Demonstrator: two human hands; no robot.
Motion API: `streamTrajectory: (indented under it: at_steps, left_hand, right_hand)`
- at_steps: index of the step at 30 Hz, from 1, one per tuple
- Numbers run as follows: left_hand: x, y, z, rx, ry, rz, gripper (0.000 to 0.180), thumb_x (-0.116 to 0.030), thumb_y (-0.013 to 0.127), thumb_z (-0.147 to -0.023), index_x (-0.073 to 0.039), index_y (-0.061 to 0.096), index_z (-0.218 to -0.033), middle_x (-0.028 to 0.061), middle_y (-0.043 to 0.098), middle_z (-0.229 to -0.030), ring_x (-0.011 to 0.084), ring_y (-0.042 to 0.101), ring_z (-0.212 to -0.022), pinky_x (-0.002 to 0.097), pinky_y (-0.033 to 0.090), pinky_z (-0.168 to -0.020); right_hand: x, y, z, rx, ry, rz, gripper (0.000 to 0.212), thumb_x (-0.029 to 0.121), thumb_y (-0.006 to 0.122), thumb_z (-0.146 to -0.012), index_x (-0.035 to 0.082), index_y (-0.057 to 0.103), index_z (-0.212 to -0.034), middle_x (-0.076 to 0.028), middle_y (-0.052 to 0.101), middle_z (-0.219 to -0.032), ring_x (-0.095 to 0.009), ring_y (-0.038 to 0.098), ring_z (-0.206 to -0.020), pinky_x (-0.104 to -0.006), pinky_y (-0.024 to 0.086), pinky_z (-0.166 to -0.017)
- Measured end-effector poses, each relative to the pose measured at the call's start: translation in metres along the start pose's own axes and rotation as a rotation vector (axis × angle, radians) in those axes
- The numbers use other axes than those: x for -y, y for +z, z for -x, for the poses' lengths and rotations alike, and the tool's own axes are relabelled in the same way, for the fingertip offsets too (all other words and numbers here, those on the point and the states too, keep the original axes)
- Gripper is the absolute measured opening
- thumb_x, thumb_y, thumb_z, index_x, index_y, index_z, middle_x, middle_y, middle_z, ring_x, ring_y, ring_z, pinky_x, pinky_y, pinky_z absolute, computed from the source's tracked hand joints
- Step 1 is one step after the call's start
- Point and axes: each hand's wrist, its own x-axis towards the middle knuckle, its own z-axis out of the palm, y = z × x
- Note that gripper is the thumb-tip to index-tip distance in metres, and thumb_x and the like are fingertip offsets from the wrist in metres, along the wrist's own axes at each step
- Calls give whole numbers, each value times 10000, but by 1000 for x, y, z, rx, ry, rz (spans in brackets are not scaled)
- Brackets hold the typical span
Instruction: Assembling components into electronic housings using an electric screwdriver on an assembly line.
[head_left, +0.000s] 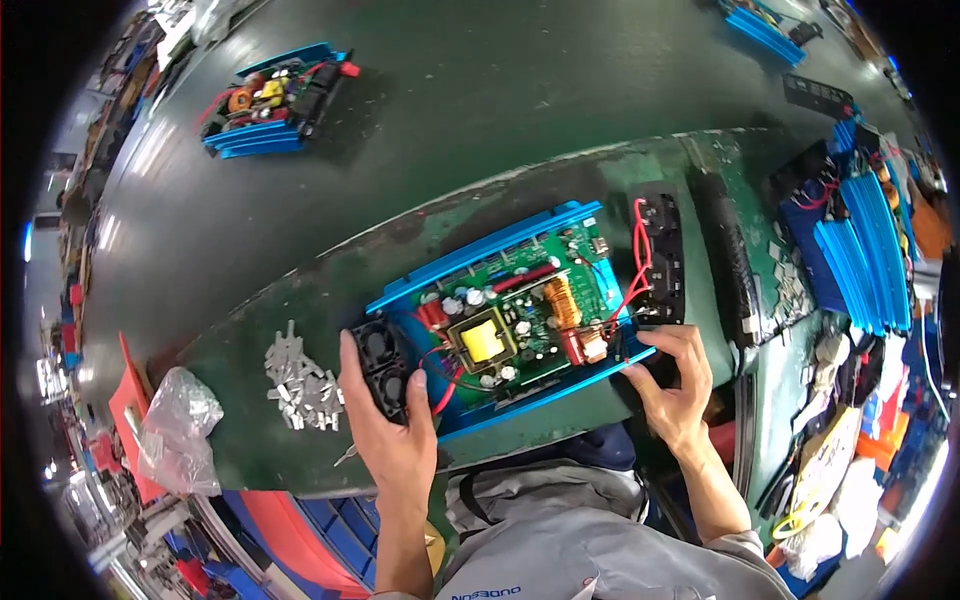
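In front of me on the green bench lies a blue metal housing (500, 247), open at the top. Inside it sits a green circuit board (540, 340) with a yellow transformer (485, 341) and a copper coil (563, 302). My left hand (392, 445) grips a black end panel with two fans (378, 347) at the housing's left end; red wires run from there to the board. At the near right corner, my right hand (677, 388) pinches the housing's blue edge. Beyond that hand, a black end panel with red wires (662, 260) lies beside the right end.
Small silvery pieces (302, 385) lie heaped to the left, near a clear plastic bag (180, 430). Another blue unit (275, 102) rests at the far left. Blue housings (868, 255) are stacked at right, beyond a dark bar (728, 255).
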Motion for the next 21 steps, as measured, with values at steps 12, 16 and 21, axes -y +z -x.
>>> streamTrajectory:
  at_steps: [12, 16, 21]
  left_hand:
    - [13, -39, -3, 34, -210, 137, 530, -179, 757, -884, 8, 564, -1341, 108, 648, -1089, 183, 578, -879, 333, 463, -771]
    - [4, -20, -11, 72, -257, 208, 400, -170, 792, -847, 19, 620, -1154, 121, 623, -968, 243, 585, -816, 342, 473, -723]
    - [26, -22, 32, -292, 505, 64, 434, -85, 782, -741, 3, 640, -1142, 165, 692, -1073, 317, 670, -938, 388, 500, -788]
  right_hand:
    - [-2, -2, 5, -130, -37, -45, 421, -65, 718, -777, -8, 585, -1172, -107, 595, -996, -187, 551, -791, -301, 458, -702]
    - [25, -4, -19, -124, -219, -46, 360, -42, 658, -841, -16, 557, -1186, -106, 562, -949, -190, 512, -822, -296, 408, -710]
    - [68, 12, -59, 68, -268, -28, 440, -30, 766, -735, 2, 620, -1149, -112, 627, -967, -193, 560, -823, -301, 447, -698]
